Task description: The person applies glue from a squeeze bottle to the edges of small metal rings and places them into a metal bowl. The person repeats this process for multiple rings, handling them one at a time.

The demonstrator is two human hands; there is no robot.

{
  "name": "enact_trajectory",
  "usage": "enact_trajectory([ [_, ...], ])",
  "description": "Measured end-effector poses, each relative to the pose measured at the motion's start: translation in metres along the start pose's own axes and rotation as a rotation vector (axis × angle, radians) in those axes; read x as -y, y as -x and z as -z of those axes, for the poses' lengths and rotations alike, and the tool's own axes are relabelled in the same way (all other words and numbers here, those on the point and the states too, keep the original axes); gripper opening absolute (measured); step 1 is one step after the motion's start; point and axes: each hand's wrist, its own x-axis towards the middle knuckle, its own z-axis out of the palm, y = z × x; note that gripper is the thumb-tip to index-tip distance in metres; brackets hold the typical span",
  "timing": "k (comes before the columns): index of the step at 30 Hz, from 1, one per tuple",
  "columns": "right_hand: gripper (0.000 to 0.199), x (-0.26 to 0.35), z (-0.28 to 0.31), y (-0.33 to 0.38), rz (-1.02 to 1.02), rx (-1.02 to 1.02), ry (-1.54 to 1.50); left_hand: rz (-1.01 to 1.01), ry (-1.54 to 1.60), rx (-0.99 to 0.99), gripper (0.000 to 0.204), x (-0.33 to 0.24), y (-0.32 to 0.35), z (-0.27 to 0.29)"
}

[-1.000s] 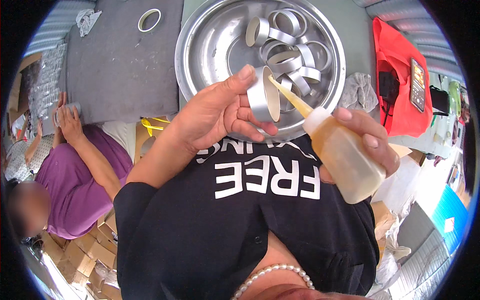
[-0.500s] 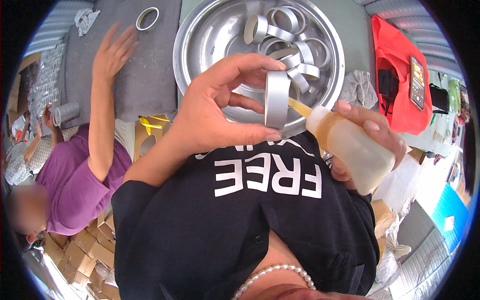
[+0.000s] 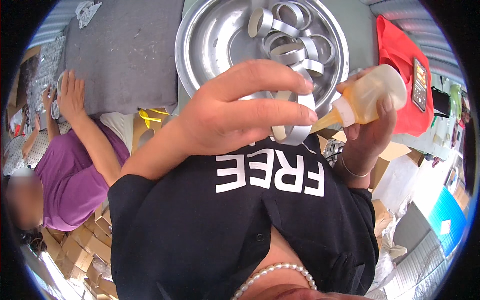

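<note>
My left hand (image 3: 240, 107) grips a silver ring band (image 3: 301, 132) between thumb and fingers, above the near edge of a steel basin (image 3: 210, 25). The fingers cover part of the ring. In my right hand (image 3: 372, 135) is a squeeze bottle (image 3: 382, 92) with a white collar and amber nozzle. It is tilted, with its base raised and its nozzle pointing down and left at the ring's right edge. Whether the tip touches the ring, I cannot tell. Several more silver rings (image 3: 260, 24) lie loosely piled in the basin.
Left of the basin lies a grey mat (image 3: 125, 55) with a crumpled white scrap (image 3: 87, 12). A co-worker's hand (image 3: 72, 97) is at the mat's left edge, by wrapped goods. A red bag (image 3: 395, 47) with a phone (image 3: 419, 85) on it lies at the right. Cardboard boxes (image 3: 80, 255) stand below.
The squeeze bottle has swung from base low to base high. My left hand has turned the ring. The co-worker's hand has moved left, and the ring on the mat is gone from its spot.
</note>
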Motion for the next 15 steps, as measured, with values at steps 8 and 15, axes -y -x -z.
enact_trajectory([
  [8,0.052,-0.019,0.019,-0.024,-0.015,-0.145,-0.507,0.392,-0.676,-0.139,0.061,0.007,0.003,0.069],
  [15,0.05,-0.023,0.03,-0.031,0.087,-0.13,-0.519,0.343,-0.662,0.056,0.072,0.051,-0.026,0.061],
])
